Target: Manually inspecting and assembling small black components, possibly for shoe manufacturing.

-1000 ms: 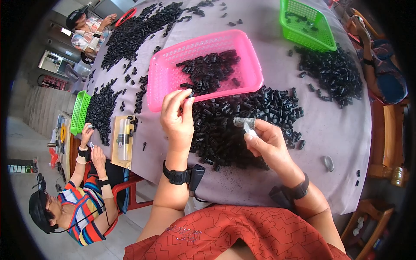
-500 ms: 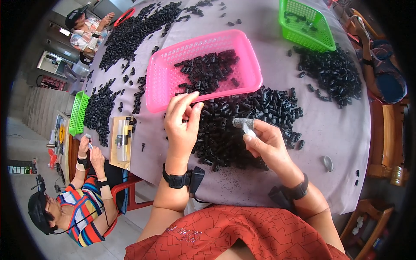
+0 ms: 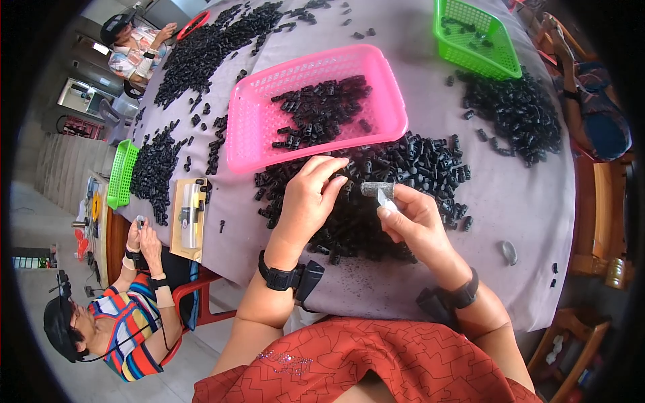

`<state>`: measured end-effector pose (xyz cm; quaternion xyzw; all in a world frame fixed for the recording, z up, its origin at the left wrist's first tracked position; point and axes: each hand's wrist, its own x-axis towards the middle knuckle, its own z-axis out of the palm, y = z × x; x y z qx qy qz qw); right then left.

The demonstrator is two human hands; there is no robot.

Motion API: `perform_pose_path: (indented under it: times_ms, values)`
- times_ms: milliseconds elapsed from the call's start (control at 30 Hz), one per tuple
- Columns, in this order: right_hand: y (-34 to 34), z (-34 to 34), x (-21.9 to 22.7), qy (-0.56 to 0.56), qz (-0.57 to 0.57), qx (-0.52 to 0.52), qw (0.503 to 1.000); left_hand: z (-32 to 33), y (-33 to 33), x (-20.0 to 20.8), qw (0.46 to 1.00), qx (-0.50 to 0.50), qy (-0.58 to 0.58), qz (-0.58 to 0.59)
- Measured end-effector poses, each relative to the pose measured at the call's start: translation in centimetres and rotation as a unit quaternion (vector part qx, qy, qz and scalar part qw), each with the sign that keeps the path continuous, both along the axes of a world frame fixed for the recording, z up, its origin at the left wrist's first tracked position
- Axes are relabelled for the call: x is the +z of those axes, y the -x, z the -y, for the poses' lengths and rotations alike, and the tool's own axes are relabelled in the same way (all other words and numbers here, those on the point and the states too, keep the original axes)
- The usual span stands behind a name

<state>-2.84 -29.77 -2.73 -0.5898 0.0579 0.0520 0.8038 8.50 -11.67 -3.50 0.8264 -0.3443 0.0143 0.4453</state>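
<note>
My left hand (image 3: 310,195) hovers above a heap of small black cylindrical parts (image 3: 423,168), just below the near rim of a pink plastic basket (image 3: 252,151). Its thumb and forefinger are apart, and I see nothing between them. More black parts lie inside the basket. My right hand (image 3: 420,218) is closed over the heap's right side, pinching a small pointed blade (image 3: 384,199) with a whitish grip. A grey, rough-looking tube (image 3: 377,189) extends from the forefinger; whether it is worn or held I cannot tell.
Green baskets stand at the far right (image 3: 480,64) and left (image 3: 122,174), near other black heaps. A wooden board (image 3: 183,235) holding a clear tube lies left; a clear curved piece (image 3: 509,253) lies right. Co-workers sit around the cloth-covered table (image 3: 470,289).
My left hand has moved right and slightly down, from the basket's near rim to above the heap. My right hand has stayed almost in place with the blade.
</note>
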Motion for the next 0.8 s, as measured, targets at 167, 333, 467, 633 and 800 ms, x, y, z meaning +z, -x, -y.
perform_pose_path:
  times_ms: [167, 333, 467, 633, 800]
  values:
    - [-0.01, -0.13, 0.02, -0.004, -0.003, 0.001, 1.000, 0.37, -0.24, -0.51, 0.998, -0.007, -0.004, 0.059]
    - [0.08, -0.08, -0.08, -0.012, 0.001, 0.000, 1.000, 0.17, -0.11, -0.38, 0.999, 0.008, -0.004, 0.032]
    - [0.03, -0.20, 0.00, -0.010, 0.001, -0.002, 1.000, 0.50, 0.18, 0.13, 1.000, 0.012, -0.020, 0.019]
    - [0.07, -0.23, 0.32, -0.006, -0.004, -0.004, 1.000, 0.38, -0.11, -0.61, 0.998, 0.013, -0.030, 0.044]
    - [0.05, -0.04, -0.19, 0.003, -0.004, 0.003, 1.000, 0.41, 0.39, -0.37, 0.999, 0.034, 0.035, -0.025]
